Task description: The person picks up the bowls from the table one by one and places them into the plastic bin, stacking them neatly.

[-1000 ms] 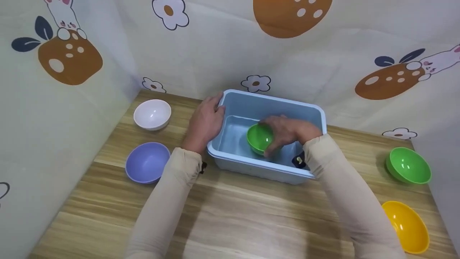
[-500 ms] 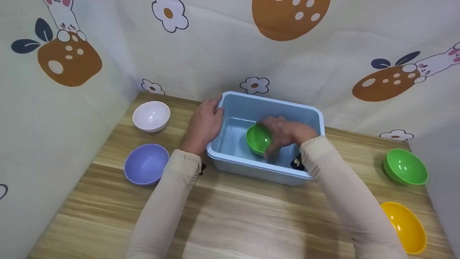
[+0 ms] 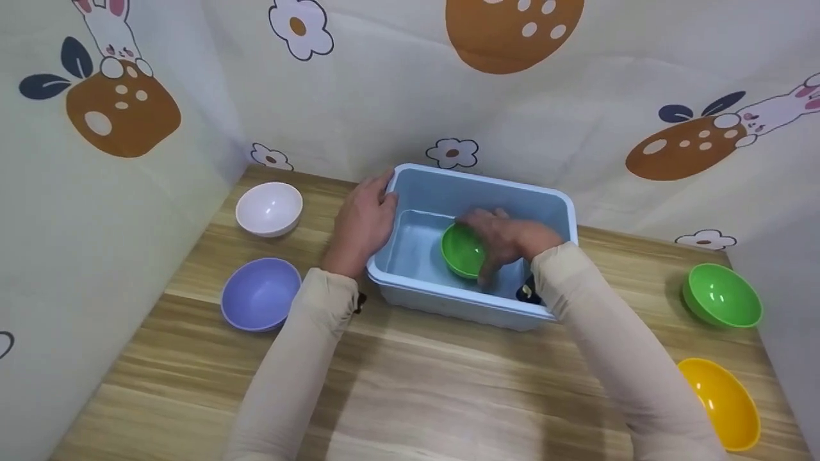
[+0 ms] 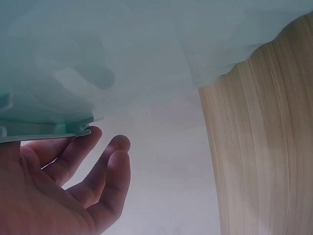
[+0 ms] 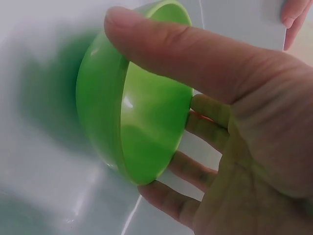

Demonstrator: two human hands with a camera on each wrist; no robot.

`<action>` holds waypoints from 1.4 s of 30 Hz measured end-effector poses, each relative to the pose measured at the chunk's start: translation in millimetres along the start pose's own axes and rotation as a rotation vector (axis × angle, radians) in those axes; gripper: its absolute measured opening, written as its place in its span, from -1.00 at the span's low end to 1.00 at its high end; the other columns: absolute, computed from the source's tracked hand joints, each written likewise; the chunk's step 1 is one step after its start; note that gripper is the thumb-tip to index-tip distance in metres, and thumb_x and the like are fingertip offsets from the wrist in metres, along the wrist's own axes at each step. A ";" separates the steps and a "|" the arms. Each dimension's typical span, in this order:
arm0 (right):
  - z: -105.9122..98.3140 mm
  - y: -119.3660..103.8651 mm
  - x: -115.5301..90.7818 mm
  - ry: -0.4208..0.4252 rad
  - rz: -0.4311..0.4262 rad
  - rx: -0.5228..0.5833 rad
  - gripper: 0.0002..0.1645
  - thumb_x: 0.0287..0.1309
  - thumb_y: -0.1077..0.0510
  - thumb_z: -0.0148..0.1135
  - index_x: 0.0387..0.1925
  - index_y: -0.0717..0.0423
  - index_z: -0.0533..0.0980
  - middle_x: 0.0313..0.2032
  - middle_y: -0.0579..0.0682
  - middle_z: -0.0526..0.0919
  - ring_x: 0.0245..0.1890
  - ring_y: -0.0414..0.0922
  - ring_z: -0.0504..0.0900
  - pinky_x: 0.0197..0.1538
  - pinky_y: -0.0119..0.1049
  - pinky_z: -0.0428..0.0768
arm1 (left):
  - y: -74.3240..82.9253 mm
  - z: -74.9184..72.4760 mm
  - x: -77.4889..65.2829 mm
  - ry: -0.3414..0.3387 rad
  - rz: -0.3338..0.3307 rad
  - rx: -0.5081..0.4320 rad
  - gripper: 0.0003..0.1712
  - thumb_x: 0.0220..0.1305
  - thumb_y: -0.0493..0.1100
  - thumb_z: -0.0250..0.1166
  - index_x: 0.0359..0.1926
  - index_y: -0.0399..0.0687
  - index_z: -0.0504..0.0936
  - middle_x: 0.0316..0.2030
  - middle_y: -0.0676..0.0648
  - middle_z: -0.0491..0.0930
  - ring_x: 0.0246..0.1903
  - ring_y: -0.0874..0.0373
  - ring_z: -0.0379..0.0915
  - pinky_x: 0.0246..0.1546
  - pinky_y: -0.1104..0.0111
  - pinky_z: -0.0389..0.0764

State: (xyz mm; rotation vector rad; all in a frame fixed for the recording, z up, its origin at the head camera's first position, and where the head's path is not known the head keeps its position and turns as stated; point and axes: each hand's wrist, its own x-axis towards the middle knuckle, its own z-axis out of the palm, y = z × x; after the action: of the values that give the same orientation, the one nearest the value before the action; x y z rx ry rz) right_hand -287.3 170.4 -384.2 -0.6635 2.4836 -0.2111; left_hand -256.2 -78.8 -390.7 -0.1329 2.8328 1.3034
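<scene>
A light blue plastic tub (image 3: 442,291) stands against the back wall. In the head view my left hand (image 3: 364,221) grips its left rim near the back corner. The left wrist view shows fingers (image 4: 78,147) under the rim, with the thumb hidden. Inside the tub, my right hand (image 3: 503,237) holds a small green bowl (image 3: 460,250) near the floor. Seen from the right wrist, the thumb (image 5: 171,44) lies across one side of the bowl (image 5: 98,107), and the other fingertips meet its opposite rim.
To the left stand a white bowl (image 3: 269,208) and a purple bowl (image 3: 261,294). Another green bowl (image 3: 722,296) and a yellow bowl (image 3: 724,403) are at the right, the yellow one partly behind the right sleeve. Patterned cloth walls (image 3: 359,96) enclose the wooden table (image 3: 448,384).
The green bowl in the tub has shifted very slightly to the right with my right hand, whose thumb sits a little further right. My left hand stays on the rim.
</scene>
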 end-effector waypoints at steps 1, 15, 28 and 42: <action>0.3 -0.1 -0.1 -0.005 0.003 -0.001 0.41 -0.31 0.10 0.72 0.57 -0.07 0.09 0.50 0.07 0.20 0.47 0.18 0.15 0.44 0.25 0.33 | -0.4 0.3 0.0 0.001 0.001 0.000 -0.39 0.58 0.09 -0.03 0.57 0.23 0.22 0.50 0.02 0.32 0.50 0.05 0.24 0.49 -0.01 0.32; 0.7 -4.4 0.0 0.008 0.068 -0.074 0.47 -0.34 0.07 0.75 0.59 -0.23 0.07 0.52 0.01 0.03 0.42 0.16 0.11 0.37 0.31 0.40 | -2.2 0.7 0.1 0.007 0.029 -0.025 -0.40 0.58 0.05 -0.01 0.55 0.12 0.27 0.40 -0.04 0.43 0.37 0.04 0.38 0.41 0.02 0.42; -0.9 -2.0 0.0 0.026 0.066 -0.045 0.38 -0.25 0.01 0.69 0.58 -0.18 0.09 0.48 0.04 0.11 0.40 0.15 0.13 0.35 0.28 0.42 | -0.9 0.4 0.2 -0.001 0.003 -0.018 -0.39 0.58 0.08 0.00 0.56 0.18 0.25 0.42 -0.03 0.41 0.38 0.03 0.38 0.41 0.00 0.43; -11.7 0.5 -1.3 0.043 0.006 -0.025 0.19 0.02 -0.05 0.55 0.58 -0.01 0.10 0.51 0.15 0.15 0.44 0.21 0.17 0.44 0.26 0.31 | -0.5 0.0 0.2 -0.006 -0.006 -0.007 -0.37 0.57 0.09 0.02 0.57 0.23 0.22 0.48 -0.03 0.35 0.46 0.00 0.30 0.45 -0.05 0.36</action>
State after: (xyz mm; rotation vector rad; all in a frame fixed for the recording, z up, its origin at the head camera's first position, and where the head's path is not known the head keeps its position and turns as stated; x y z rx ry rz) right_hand -293.0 171.6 -374.0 -0.6682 2.5327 -0.1935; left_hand -256.3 -79.1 -391.1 -0.1377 2.8210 1.3097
